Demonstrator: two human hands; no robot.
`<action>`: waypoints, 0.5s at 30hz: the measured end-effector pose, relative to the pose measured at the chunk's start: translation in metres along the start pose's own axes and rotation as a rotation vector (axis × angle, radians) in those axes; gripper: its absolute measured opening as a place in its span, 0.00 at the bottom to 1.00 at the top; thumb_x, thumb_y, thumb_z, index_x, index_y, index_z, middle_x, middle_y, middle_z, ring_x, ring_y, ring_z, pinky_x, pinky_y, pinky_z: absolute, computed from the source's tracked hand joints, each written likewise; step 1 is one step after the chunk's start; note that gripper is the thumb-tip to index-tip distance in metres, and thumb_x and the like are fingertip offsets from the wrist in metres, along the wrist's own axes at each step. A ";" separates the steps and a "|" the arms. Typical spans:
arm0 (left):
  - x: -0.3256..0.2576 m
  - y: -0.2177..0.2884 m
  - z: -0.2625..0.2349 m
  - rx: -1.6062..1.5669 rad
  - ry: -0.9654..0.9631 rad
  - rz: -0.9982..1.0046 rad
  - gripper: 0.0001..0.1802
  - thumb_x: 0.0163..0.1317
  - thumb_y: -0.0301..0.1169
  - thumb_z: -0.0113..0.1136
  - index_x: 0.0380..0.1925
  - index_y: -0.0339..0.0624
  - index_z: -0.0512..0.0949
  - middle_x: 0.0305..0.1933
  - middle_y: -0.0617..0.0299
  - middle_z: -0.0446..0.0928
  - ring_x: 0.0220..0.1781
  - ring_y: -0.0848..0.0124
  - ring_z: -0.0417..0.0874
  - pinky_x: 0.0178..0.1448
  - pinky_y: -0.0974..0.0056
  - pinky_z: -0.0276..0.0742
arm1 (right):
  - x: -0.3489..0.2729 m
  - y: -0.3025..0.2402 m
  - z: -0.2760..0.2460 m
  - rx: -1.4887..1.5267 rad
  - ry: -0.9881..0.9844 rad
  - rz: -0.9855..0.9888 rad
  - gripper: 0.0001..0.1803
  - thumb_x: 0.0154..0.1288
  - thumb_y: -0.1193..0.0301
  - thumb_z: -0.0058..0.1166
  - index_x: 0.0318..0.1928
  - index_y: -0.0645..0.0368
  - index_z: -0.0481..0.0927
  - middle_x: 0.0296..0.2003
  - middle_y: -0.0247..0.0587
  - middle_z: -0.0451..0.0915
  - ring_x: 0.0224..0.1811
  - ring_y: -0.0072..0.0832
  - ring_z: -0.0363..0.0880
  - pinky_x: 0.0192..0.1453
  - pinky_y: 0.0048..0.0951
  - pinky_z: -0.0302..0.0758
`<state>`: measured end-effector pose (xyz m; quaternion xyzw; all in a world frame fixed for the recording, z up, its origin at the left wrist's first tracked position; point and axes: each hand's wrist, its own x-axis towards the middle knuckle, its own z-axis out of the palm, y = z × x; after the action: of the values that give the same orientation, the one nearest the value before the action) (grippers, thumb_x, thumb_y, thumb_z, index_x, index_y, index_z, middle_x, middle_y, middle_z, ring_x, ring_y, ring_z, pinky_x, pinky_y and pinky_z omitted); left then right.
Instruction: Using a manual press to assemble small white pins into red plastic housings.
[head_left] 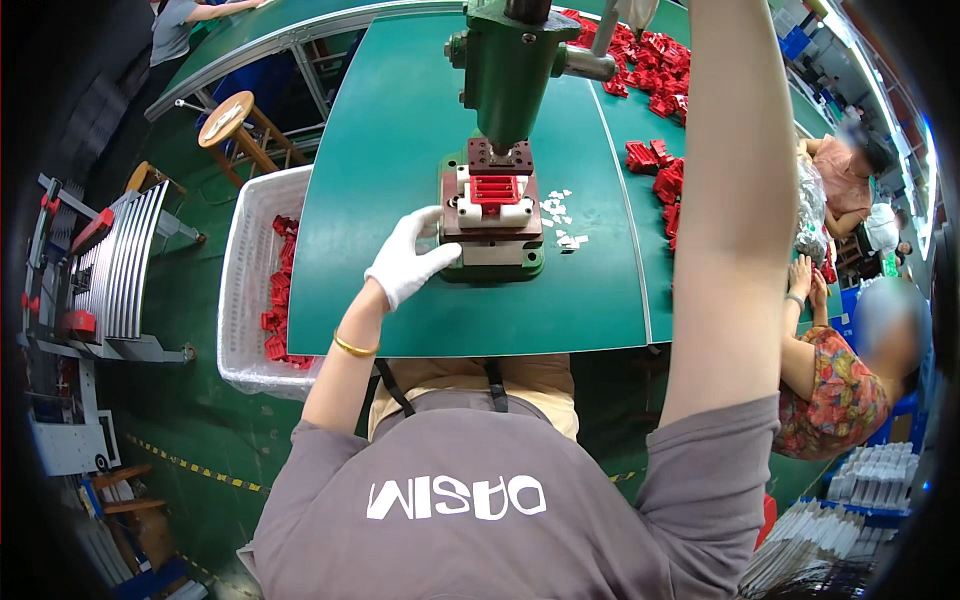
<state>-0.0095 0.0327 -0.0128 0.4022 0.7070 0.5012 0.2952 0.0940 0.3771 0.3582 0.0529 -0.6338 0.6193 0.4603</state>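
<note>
A green hand press (505, 80) stands on the green tabletop, its ram over a brown and metal fixture (490, 237). In the fixture sits a red slotted plastic part (494, 190) between white blocks. My left hand (405, 262), in a white glove, rests at the fixture's left side with thumb and fingers apart, holding nothing. My right arm reaches up to the press's lever (603, 35). Only a bit of my gloved right hand (638, 12) shows at the top edge, closed at the lever's upper end; most of its fingers are cut off.
Small white pieces (560, 210) lie right of the fixture. Red parts (660, 75) are heaped farther right. A white crate (240, 300) with more red parts stands left of the table, near a wooden stool (228, 118). Co-workers sit at right, one in a flowered top (835, 400).
</note>
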 end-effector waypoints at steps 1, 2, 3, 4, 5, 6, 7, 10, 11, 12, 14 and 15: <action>-0.005 -0.008 0.003 -0.051 -0.003 -0.008 0.38 0.58 0.39 0.67 0.65 0.35 0.64 0.63 0.48 0.69 0.65 0.60 0.72 0.66 0.59 0.70 | 0.000 -0.005 -0.005 0.059 -0.051 0.019 0.14 0.71 0.60 0.49 0.33 0.57 0.76 0.22 0.30 0.73 0.20 0.22 0.72 0.25 0.21 0.67; -0.012 -0.007 0.003 -0.055 -0.006 -0.005 0.38 0.58 0.39 0.67 0.65 0.35 0.64 0.63 0.48 0.69 0.65 0.60 0.72 0.66 0.59 0.70 | 0.000 -0.010 -0.010 0.117 -0.103 0.034 0.14 0.71 0.60 0.49 0.34 0.57 0.76 0.22 0.31 0.74 0.21 0.22 0.72 0.25 0.21 0.68; -0.017 -0.006 0.006 -0.121 -0.010 -0.020 0.37 0.59 0.39 0.67 0.65 0.35 0.65 0.63 0.48 0.70 0.65 0.60 0.72 0.66 0.59 0.71 | -0.001 -0.015 -0.018 0.173 -0.157 0.052 0.14 0.70 0.60 0.49 0.34 0.57 0.76 0.23 0.31 0.75 0.21 0.23 0.73 0.26 0.21 0.69; -0.019 -0.005 0.008 -0.187 -0.016 -0.035 0.36 0.59 0.38 0.66 0.64 0.34 0.65 0.63 0.49 0.70 0.65 0.60 0.72 0.65 0.60 0.71 | -0.001 -0.021 -0.025 0.228 -0.210 0.071 0.13 0.70 0.61 0.50 0.35 0.58 0.77 0.24 0.31 0.75 0.22 0.23 0.74 0.26 0.21 0.69; -0.030 -0.014 0.001 -0.199 0.049 -0.050 0.34 0.60 0.36 0.65 0.64 0.34 0.66 0.63 0.50 0.70 0.64 0.61 0.72 0.64 0.60 0.72 | -0.088 -0.009 0.056 0.261 -0.250 0.100 0.13 0.70 0.61 0.50 0.35 0.58 0.77 0.24 0.31 0.75 0.22 0.23 0.74 0.26 0.21 0.69; -0.030 -0.013 0.006 -0.206 0.027 -0.038 0.34 0.60 0.36 0.65 0.64 0.34 0.66 0.63 0.50 0.70 0.64 0.61 0.72 0.64 0.60 0.72 | -0.136 -0.017 0.060 0.056 0.072 -0.250 0.15 0.70 0.61 0.48 0.41 0.61 0.77 0.30 0.36 0.77 0.29 0.26 0.76 0.35 0.26 0.73; -0.031 -0.013 0.007 -0.220 0.020 -0.051 0.33 0.61 0.36 0.65 0.63 0.34 0.66 0.63 0.51 0.71 0.64 0.61 0.72 0.64 0.60 0.72 | -0.181 -0.015 0.074 -0.134 0.381 -0.588 0.18 0.69 0.62 0.46 0.48 0.65 0.78 0.36 0.42 0.79 0.36 0.30 0.78 0.44 0.32 0.77; -0.036 -0.015 0.011 -0.238 0.024 -0.077 0.32 0.61 0.36 0.65 0.63 0.35 0.67 0.63 0.52 0.71 0.64 0.62 0.73 0.64 0.61 0.72 | -0.292 0.015 0.074 -0.244 0.122 -0.654 0.15 0.71 0.58 0.43 0.34 0.56 0.68 0.33 0.43 0.73 0.33 0.37 0.75 0.47 0.45 0.73; -0.035 -0.015 0.012 -0.234 0.016 -0.085 0.32 0.61 0.35 0.64 0.62 0.35 0.68 0.63 0.53 0.71 0.64 0.63 0.73 0.63 0.61 0.73 | -0.320 0.030 0.072 -0.271 0.167 -0.611 0.16 0.71 0.58 0.43 0.30 0.56 0.68 0.32 0.43 0.75 0.32 0.34 0.76 0.50 0.49 0.72; -0.033 -0.014 0.013 -0.236 0.019 -0.086 0.32 0.61 0.35 0.64 0.62 0.35 0.68 0.63 0.53 0.71 0.64 0.63 0.73 0.63 0.61 0.73 | -0.343 0.040 0.072 -0.364 0.199 -0.536 0.16 0.69 0.60 0.43 0.26 0.56 0.68 0.27 0.39 0.74 0.31 0.33 0.77 0.54 0.48 0.71; -0.033 -0.008 0.016 -0.228 -0.001 -0.061 0.31 0.61 0.35 0.64 0.62 0.35 0.68 0.63 0.53 0.71 0.63 0.63 0.74 0.63 0.61 0.73 | -0.369 0.056 0.078 -0.476 0.315 -0.478 0.15 0.65 0.64 0.44 0.22 0.56 0.66 0.25 0.38 0.74 0.30 0.33 0.78 0.57 0.49 0.70; -0.034 -0.009 0.018 -0.230 -0.009 -0.062 0.30 0.61 0.34 0.64 0.62 0.35 0.68 0.62 0.53 0.72 0.62 0.64 0.74 0.63 0.62 0.73 | -0.371 0.057 0.076 -0.492 0.314 -0.484 0.16 0.66 0.63 0.44 0.22 0.56 0.66 0.25 0.38 0.74 0.29 0.33 0.77 0.56 0.48 0.71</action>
<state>0.0200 0.0100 -0.0264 0.3457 0.6558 0.5676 0.3580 0.2297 0.1402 0.0900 -0.0065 -0.6546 0.3225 0.6837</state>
